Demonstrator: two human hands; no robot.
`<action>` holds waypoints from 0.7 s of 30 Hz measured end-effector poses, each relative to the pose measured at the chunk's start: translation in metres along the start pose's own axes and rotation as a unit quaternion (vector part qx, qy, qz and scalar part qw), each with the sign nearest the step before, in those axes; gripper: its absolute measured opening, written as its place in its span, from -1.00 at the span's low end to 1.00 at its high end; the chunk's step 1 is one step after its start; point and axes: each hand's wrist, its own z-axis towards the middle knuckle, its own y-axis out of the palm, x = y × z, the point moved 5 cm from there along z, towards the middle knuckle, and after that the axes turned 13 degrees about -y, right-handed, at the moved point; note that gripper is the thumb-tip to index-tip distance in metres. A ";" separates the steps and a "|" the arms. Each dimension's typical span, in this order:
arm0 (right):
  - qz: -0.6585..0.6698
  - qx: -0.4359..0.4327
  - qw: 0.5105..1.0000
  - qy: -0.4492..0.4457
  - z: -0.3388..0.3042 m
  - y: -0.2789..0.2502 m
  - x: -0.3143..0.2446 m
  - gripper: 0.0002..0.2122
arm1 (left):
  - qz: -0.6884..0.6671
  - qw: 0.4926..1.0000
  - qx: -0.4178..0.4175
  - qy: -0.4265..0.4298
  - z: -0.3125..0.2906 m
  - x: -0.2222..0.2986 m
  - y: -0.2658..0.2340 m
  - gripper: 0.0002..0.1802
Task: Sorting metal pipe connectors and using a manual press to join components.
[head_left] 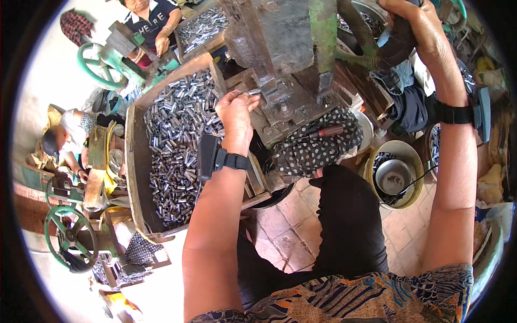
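Observation:
My left hand point(237, 113) holds a small metal tube point(254, 92) at the die block point(283, 99) of a dark, worn hand press point(285, 43). My right hand point(412, 19) is raised at the top right, closed around the press's black padded lever handle point(398, 43). Both wrists carry black strapped devices. A wooden crate point(137, 177) full of short shiny metal tubes point(177, 140) lies just left of my left hand. A red-handled tool point(323, 132) rests on a dotted cloth point(318, 145) below the press.
A yellow-rimmed bucket point(417, 185) with a metal bowl stands at right on the tiled floor. Two other people sit at similar green presses at the left and top left, with another crate of tubes point(202, 27) beside one. A green handwheel point(67, 237) stands at lower left.

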 end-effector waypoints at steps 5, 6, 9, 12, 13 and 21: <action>0.021 -0.071 0.997 0.009 0.011 -0.001 -0.007 -0.92 | 0.049 0.998 -0.024 0.029 -0.003 -0.003 0.008 -0.79; 0.016 -0.084 0.996 0.014 0.023 -0.003 -0.004 -0.92 | 0.081 0.996 -0.027 0.024 -0.003 -0.005 0.011 -0.79; 0.043 -0.058 0.997 -0.001 0.031 0.004 -0.016 -0.92 | 0.149 0.988 -0.018 0.019 -0.001 -0.006 0.016 -0.77; 0.040 -0.036 0.998 -0.023 0.031 0.004 -0.016 -0.92 | 0.166 0.986 -0.004 0.017 -0.002 -0.009 0.017 -0.66; 0.010 -0.029 0.999 -0.020 0.025 0.004 -0.016 -0.92 | 0.161 0.987 0.004 0.021 -0.003 -0.008 0.014 -0.69; 0.012 0.113 0.991 -0.065 -0.064 0.020 0.062 -0.81 | 0.172 0.985 -0.006 0.027 -0.002 -0.012 0.023 -0.72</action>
